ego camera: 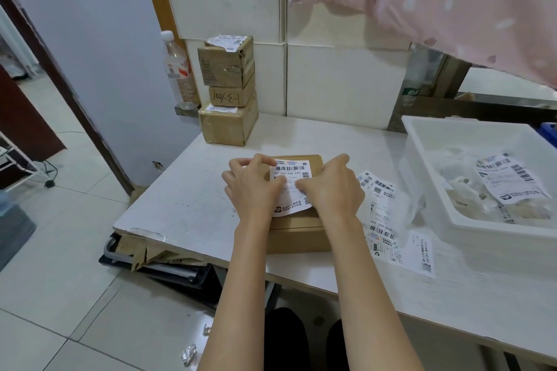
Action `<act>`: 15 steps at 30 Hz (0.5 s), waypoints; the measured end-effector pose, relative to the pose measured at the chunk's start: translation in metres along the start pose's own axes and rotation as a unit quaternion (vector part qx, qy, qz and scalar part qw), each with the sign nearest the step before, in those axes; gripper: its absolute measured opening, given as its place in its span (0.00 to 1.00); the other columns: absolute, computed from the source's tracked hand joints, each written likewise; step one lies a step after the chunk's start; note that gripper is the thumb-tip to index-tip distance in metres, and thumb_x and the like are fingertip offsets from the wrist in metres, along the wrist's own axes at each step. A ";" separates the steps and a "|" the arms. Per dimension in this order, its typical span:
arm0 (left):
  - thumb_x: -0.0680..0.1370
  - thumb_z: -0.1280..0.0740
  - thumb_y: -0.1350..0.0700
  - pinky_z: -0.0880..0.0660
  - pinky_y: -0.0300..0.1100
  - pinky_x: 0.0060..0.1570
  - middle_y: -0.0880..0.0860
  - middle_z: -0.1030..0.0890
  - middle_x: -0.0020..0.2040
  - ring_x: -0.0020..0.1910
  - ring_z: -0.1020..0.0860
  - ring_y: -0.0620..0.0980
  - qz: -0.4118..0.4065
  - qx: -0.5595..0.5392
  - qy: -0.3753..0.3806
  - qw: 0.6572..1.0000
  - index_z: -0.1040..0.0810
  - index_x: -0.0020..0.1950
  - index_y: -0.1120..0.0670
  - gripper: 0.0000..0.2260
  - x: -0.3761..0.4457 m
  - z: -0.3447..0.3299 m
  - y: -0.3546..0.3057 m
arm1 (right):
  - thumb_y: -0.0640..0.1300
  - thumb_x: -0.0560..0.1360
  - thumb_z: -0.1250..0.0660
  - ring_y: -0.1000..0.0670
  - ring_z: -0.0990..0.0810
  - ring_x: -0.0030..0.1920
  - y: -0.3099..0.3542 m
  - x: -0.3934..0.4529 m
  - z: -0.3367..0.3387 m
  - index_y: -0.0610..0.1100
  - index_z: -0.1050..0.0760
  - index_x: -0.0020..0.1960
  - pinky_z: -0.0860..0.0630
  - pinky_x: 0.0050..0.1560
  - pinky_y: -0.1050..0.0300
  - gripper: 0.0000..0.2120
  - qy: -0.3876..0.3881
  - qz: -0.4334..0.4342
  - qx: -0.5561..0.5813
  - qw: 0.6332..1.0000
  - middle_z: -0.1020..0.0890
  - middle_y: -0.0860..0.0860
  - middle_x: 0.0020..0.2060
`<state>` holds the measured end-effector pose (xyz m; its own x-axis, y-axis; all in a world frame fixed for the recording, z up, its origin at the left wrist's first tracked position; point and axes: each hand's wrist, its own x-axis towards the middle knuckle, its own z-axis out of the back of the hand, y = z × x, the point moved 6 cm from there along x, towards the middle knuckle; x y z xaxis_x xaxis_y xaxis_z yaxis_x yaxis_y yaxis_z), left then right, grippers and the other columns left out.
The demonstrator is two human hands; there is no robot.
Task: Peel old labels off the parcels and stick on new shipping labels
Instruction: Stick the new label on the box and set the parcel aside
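A flat brown cardboard parcel (pixel 297 233) lies on the white table (pixel 187 202) in front of me. A white shipping label (pixel 291 187) with barcodes lies on its top. My left hand (pixel 251 187) rests on the label's left side, thumb pressing the paper and fingers curled over the parcel's far left corner. My right hand (pixel 330 187) lies on the label's right side, thumb on the paper, fingers bent over the parcel's right edge. Loose labels (pixel 382 220) lie on the table just right of the parcel.
Three stacked cardboard boxes (pixel 227 93) stand at the table's back left against the tiled wall, a water bottle (pixel 177 69) beside them. A white plastic tub (pixel 482 178) with bagged items and a label sits at the right. Flattened cardboard (pixel 144 253) lies under the table's left edge.
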<state>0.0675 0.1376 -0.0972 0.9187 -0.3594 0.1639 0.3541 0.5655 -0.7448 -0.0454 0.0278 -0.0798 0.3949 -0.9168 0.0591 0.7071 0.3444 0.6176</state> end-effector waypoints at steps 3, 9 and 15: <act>0.73 0.28 0.53 0.39 0.42 0.56 0.50 0.32 0.62 0.63 0.35 0.54 0.004 -0.006 0.006 1.000 0.19 0.56 0.44 0.12 0.000 0.000 0.001 | 0.48 0.68 0.26 0.46 0.23 0.42 -0.001 -0.001 0.001 0.42 0.32 0.55 0.37 0.33 0.57 0.22 0.001 0.004 -0.006 1.000 0.25 0.52 0.38; 0.74 0.29 0.52 0.29 0.47 0.58 0.51 0.33 0.64 0.63 0.35 0.54 -0.003 -0.008 0.024 1.000 0.19 0.59 0.45 0.13 0.000 -0.001 0.000 | 0.48 0.66 0.25 0.48 0.25 0.45 -0.004 -0.005 0.011 0.48 0.26 0.47 0.35 0.41 0.57 0.14 -0.064 0.066 -0.009 0.996 0.25 0.53 0.47; 0.75 0.30 0.51 0.32 0.45 0.55 0.50 0.34 0.64 0.63 0.35 0.55 -0.005 -0.029 0.039 0.999 0.19 0.59 0.45 0.12 0.000 0.001 0.003 | 0.43 0.77 0.39 0.51 0.35 0.68 0.035 -0.021 -0.021 0.55 0.24 0.62 0.43 0.64 0.53 0.16 0.013 0.266 -0.039 0.963 0.28 0.58 0.66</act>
<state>0.0690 0.1395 -0.0986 0.8983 -0.4222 0.1219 0.3500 0.5195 -0.7795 -0.0168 0.0633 -0.0755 0.7270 -0.6012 0.3316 0.4414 0.7792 0.4449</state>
